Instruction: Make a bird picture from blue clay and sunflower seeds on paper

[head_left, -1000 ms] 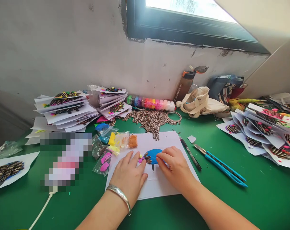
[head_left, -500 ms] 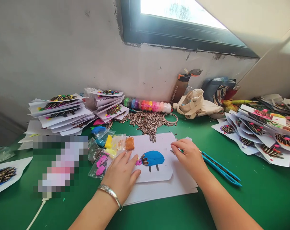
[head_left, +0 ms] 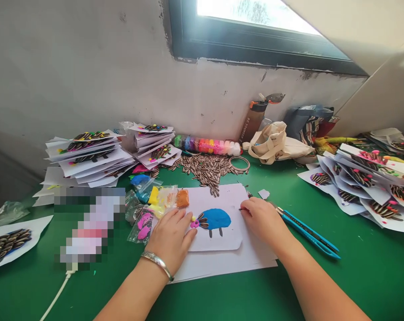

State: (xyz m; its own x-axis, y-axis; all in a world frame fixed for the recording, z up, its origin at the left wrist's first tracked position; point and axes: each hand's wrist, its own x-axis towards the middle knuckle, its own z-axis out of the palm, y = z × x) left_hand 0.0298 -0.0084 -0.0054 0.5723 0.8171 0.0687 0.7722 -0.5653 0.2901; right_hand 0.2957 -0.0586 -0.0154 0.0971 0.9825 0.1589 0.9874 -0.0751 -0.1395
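My left hand [head_left: 170, 234] lies flat with its fingers apart on the left side of a white paper [head_left: 218, 244]. On this paper is a flattened blue clay body [head_left: 217, 218] with two dark legs, a pink clay face [head_left: 194, 223] and a few striped sunflower seeds [head_left: 203, 220] at its left end. My right hand [head_left: 260, 218] is closed in a pinch at the paper's right edge. A small dark tip, a sunflower seed by its look, pokes out from its fingertips; the rest is hidden.
A heap of sunflower seeds [head_left: 208, 171] lies behind the paper, beside a tape ring [head_left: 239, 165]. Bagged clay [head_left: 144, 225] sits left; blue tweezers [head_left: 308, 234] lie right. Stacks of seed pictures [head_left: 91, 162] stand at both sides. A bottle [head_left: 253, 118] and cloth bag [head_left: 271, 142] are behind.
My right hand has turned slightly and its fingertips have come down nearer the paper's right edge. My left hand stays on the paper. The whole view has shifted a little.
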